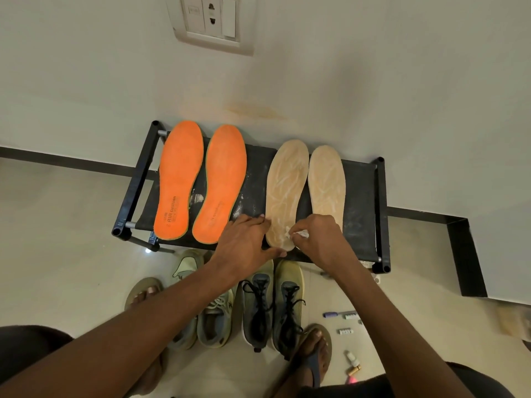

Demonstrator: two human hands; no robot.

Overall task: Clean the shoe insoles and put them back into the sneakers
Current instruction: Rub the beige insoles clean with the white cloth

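The right hand [319,237] covers most of the small white object [300,233] it pinches against the heel of the left beige insole [286,193], so what that object is cannot be made out. The left hand [247,242] lies flat with straight fingers on that insole's heel edge. Both beige insoles, the other [327,182] just beside it, are streaked with white smears. Two orange insoles [179,179] with a felt-like face lie on the left. All four rest on a low black fabric-topped rack [362,202] against a pale wall. Sneakers [273,305] stand on the glossy tile floor below
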